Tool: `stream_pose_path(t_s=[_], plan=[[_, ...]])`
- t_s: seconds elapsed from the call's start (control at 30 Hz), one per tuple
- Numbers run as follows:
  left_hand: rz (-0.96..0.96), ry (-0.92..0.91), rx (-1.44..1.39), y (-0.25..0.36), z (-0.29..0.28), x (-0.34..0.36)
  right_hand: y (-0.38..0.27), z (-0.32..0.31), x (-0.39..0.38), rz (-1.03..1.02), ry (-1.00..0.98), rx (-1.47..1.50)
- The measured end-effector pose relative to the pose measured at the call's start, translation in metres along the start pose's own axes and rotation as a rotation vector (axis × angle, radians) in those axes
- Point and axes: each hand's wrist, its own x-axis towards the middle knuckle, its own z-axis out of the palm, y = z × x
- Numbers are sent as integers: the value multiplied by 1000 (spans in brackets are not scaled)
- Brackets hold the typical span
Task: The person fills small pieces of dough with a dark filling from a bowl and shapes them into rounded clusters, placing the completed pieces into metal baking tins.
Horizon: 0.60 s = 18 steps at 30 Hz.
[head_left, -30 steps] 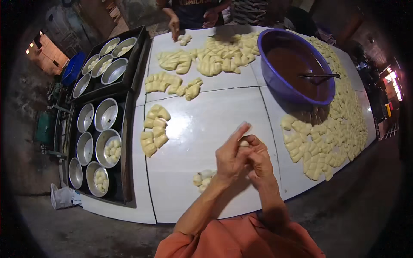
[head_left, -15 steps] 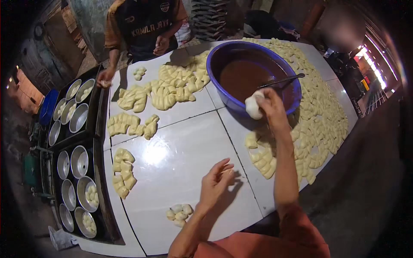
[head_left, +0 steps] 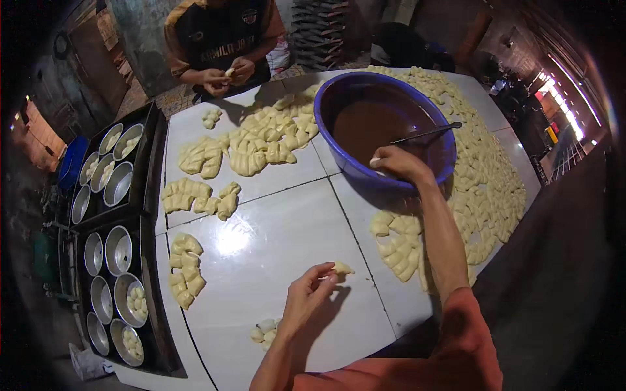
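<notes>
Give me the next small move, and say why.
Probably lower the pale piece in the right hand slightly toward the brown mixture: that hand is over the near side of the purple bowl, while the left hand, away from the bowl, pinches a dough piece.

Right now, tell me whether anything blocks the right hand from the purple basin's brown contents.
Nothing visible: the right hand is over the near side of the purple basin. The dark utensil slants over the brown contents just beyond; the spot under the hand is hidden.
</notes>
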Motion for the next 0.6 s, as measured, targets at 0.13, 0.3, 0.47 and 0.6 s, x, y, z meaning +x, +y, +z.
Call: stream_pose_path(t_s=[0.13,0.3,0.47,0.6], plan=[[24,-31,11,3,5,-3,-2,17,16,-80,45,-258],[21,-28,66,4,-2,-5,-47,4,-14,-123,7,915],[163,-3,-199,7,5,16,-91,56,-68,-154,-33,1174],[228,48,-672,13,18,25,-96,128,-105,-139,-71,1321]])
